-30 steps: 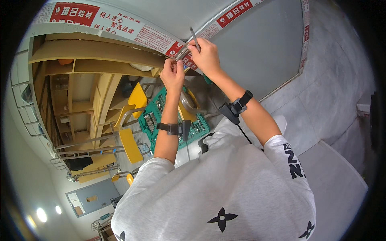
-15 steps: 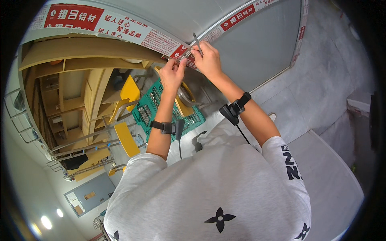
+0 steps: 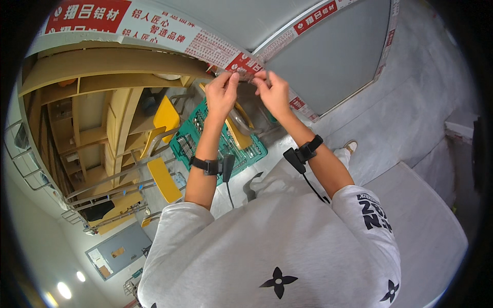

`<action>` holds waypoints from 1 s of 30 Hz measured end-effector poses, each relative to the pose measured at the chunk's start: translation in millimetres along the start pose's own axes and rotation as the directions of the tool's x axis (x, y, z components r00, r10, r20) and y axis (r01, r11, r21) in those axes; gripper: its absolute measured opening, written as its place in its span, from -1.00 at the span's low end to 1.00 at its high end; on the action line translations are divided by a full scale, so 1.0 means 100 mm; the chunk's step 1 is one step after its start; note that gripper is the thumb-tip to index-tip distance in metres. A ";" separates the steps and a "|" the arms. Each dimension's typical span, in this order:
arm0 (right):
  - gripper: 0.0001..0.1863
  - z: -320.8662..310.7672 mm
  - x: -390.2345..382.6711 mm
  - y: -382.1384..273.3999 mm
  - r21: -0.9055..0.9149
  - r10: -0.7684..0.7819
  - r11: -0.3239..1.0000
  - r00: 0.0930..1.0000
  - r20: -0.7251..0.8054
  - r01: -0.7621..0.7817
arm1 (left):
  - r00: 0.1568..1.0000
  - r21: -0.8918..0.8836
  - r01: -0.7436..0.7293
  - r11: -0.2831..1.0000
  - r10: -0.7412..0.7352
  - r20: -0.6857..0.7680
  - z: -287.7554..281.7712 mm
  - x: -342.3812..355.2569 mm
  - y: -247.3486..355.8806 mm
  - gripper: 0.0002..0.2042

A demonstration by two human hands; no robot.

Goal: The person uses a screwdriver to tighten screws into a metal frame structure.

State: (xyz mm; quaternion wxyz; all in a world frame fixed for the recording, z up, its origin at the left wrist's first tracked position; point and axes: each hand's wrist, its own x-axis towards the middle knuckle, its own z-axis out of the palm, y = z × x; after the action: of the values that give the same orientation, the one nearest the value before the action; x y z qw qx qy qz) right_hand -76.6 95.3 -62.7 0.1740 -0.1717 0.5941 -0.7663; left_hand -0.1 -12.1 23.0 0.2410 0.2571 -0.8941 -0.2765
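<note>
hands: our left hand [image 3: 222, 95] is pinched narrow, thumb against fingertips, on the near end of a small metallic piece [image 3: 246, 78]; our right hand [image 3: 273, 94] has its fingers curled in close at the other end, too blurred for us to tell what they grip.
metallic piece: it lies between our two hands, just beside the frame corner; we take it for bare metal, though the blur leaves its shape unclear.
frame: a long strip [image 3: 205, 45] runs above our left hand, covered in red and white printed film, and meets a similarly covered edge [image 3: 314, 19] near our right hand.
panel: a smooth grey sheet [image 3: 328, 64] fills the framed part on the right.
wrists: a black strap with a small device sits on each forearm, the left one [image 3: 208, 165] and the right one [image 3: 307, 151].
floor: grey marbled tiles [image 3: 400, 115] spread to the right, with a pale flat board [image 3: 418, 208] below them.
case: an open green tool case [image 3: 177, 149] shows metal tools in rows, partly behind our left forearm.
chairs: yellow seats and backs [image 3: 165, 179] stand beside the case.
room: wooden shelving [image 3: 123, 57] fills the left; a grey-blue door [image 3: 120, 246] and bright lights [image 3: 64, 290] show beyond.
</note>
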 end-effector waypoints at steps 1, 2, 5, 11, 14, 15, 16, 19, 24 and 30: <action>-0.88 -0.02 0.02 -0.01 0.026 -0.009 1.000 0.999 -0.031 0.010 | 1.000 0.000 0.001 1.000 -0.001 0.006 0.00 -0.03 -0.02 -0.77; -0.86 -0.01 -0.01 -0.02 0.034 -0.019 0.999 0.998 -0.068 0.021 | 0.999 -0.009 0.038 0.999 -0.038 0.002 -0.01 -0.05 -0.03 -0.77; -0.84 0.07 0.04 -0.14 0.088 -0.038 0.995 0.987 -0.153 0.052 | 0.999 -0.040 0.036 0.999 -0.037 -0.028 0.00 -0.06 -0.07 -0.76; -0.84 0.02 0.09 -0.28 0.277 0.210 0.945 0.971 -0.116 -0.171 | 0.999 0.054 0.033 0.998 -0.034 0.015 -0.01 -0.05 -0.02 -0.71; -0.86 0.00 0.11 -0.30 0.288 0.187 0.945 0.978 -0.090 -0.154 | 0.999 0.118 0.017 0.993 -0.023 0.047 -0.04 -0.02 -0.05 -0.67; -0.87 -0.02 0.12 -0.29 0.280 0.150 0.953 0.984 -0.092 -0.119 | 0.998 0.171 -0.009 0.985 0.000 0.055 -0.05 -0.02 -0.04 -0.69; -0.87 -0.01 0.15 -0.28 0.293 0.147 0.950 0.983 -0.105 -0.111 | 0.998 0.224 -0.037 0.974 0.023 0.064 -0.05 -0.01 -0.04 -0.70; -0.84 0.00 0.25 -0.29 0.267 -0.122 0.950 0.978 -0.167 0.164 | 0.994 0.283 -0.066 0.957 0.039 0.100 -0.06 0.04 -0.02 -0.71; -0.80 -0.15 0.35 -0.31 0.324 -0.020 0.946 1.000 0.005 0.018 | 0.991 0.284 0.048 0.958 -0.080 0.105 -0.03 0.11 0.07 -0.59; -0.76 -0.40 0.48 -0.35 0.272 0.033 0.957 0.970 0.240 -0.100 | 0.974 0.173 0.203 0.964 -0.217 0.062 0.07 0.19 0.23 -0.53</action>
State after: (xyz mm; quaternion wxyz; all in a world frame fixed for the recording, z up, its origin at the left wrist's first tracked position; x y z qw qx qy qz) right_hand -139.5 114.7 -34.9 0.2912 -0.2136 0.4598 -0.8113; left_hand -26.1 -4.5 38.1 0.1520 0.3583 -0.8906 -0.2352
